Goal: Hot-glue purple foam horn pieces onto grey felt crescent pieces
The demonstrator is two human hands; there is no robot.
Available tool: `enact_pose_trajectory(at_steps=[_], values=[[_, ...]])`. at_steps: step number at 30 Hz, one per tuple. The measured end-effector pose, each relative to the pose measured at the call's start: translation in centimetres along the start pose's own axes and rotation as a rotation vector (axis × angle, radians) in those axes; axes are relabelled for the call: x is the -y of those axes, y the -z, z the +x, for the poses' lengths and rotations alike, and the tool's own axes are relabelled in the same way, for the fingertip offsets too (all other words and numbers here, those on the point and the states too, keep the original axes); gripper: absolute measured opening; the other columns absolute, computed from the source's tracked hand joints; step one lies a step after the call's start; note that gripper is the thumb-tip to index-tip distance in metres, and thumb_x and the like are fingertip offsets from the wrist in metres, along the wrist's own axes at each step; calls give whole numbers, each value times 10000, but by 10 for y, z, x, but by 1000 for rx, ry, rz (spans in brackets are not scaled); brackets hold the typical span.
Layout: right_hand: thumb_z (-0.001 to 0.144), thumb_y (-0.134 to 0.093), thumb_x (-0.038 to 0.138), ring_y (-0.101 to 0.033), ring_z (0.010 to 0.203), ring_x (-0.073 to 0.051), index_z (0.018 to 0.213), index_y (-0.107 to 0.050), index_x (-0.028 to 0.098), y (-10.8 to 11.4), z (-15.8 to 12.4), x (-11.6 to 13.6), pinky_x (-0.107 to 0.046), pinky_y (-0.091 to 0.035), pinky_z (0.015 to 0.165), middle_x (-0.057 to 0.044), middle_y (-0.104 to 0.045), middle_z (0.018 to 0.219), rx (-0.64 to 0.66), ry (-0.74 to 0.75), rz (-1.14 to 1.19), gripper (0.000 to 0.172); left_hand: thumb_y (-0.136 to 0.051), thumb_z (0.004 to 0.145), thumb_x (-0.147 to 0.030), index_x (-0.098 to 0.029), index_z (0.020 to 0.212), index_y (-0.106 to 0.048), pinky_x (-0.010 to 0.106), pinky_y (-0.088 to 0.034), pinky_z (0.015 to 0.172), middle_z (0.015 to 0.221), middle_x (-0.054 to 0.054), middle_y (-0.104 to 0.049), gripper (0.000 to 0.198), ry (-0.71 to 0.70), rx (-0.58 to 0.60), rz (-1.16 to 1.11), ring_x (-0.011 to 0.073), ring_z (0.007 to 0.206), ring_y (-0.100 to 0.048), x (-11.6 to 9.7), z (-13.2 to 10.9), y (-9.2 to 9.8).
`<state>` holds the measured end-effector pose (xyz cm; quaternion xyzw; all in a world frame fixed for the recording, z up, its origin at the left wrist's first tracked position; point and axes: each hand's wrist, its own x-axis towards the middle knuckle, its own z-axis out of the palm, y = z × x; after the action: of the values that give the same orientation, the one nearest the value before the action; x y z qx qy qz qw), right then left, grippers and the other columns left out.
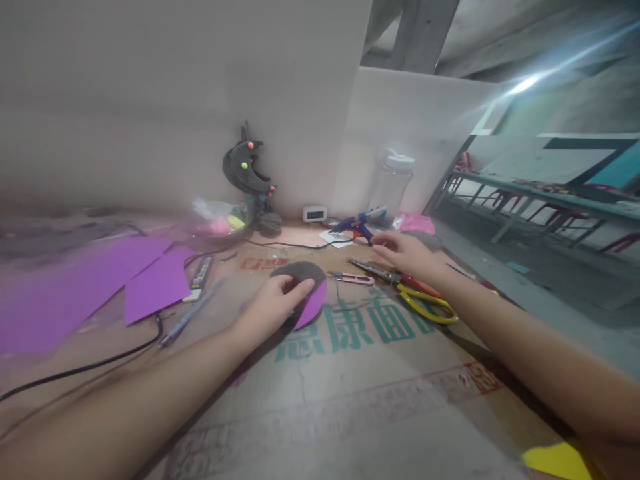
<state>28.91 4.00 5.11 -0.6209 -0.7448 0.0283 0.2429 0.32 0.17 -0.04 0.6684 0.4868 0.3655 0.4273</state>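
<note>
My left hand (273,305) rests in the middle of the cardboard-covered table (360,393), fingers closed on a round piece with a grey top (300,271) and a purple underside (315,305). My right hand (405,255) reaches toward the back right, fingers stretched out and holding nothing, just short of a blue glue gun (356,225). Yellow-handled scissors (415,293) lie right under that hand. A small pink snipper (353,278) lies between the two hands.
Purple sheets (100,283) lie at the left with a black cable (100,363), a pen and a box cutter (200,275). A dark crescent ornament (247,170), a bowl, a small white clock (315,213) and a clear jar (393,187) stand at the wall. A yellow scrap (557,461) lies at the near right.
</note>
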Motion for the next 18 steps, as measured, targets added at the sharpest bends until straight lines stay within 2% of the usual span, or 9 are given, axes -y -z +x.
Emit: enact_pose_trajectory(at_steps=[3,5,8,13,18], values=[[842,-567,336,-645,990,-249,1242,-584,120,-10,25,-28,-335,-490,842,-139,-660,1187,-12,-61,-8,455,-532,802,-585,-170,711,-563,254,-357,566,652,-21,-548,426,-2,-1,16,159,632,-519,1,1,0],[817,-602,322,-594,1123,-278,1316,-523,98,-17,44,-43,-356,-462,928,-167,-588,1303,-22,-79,-12,552,-532,801,-589,-177,688,-535,254,-338,558,632,-33,-515,427,-7,-21,40,152,618,-496,2,2,1],[814,-618,325,-551,1198,-282,1349,-485,84,-27,73,-56,-355,-431,982,-180,-521,1381,-12,-112,-5,601,-540,802,-585,-186,649,-495,252,-326,567,612,-48,-470,430,-23,-51,58,141,614,-470,3,2,2],[784,-664,348,-652,999,-261,1189,-616,99,-47,102,-58,-322,-488,860,-150,-675,1167,30,-151,15,478,-568,796,-550,-185,649,-540,251,-342,582,617,-39,-509,395,-24,-36,21,148,628,-491,2,2,1],[738,-699,285,-675,861,-252,1079,-662,96,-54,100,-48,-300,-498,762,-144,-721,1010,10,-185,10,392,-595,777,-528,-178,643,-569,254,-366,588,616,-26,-533,376,-14,-32,-45,153,626,-513,1,4,1]])
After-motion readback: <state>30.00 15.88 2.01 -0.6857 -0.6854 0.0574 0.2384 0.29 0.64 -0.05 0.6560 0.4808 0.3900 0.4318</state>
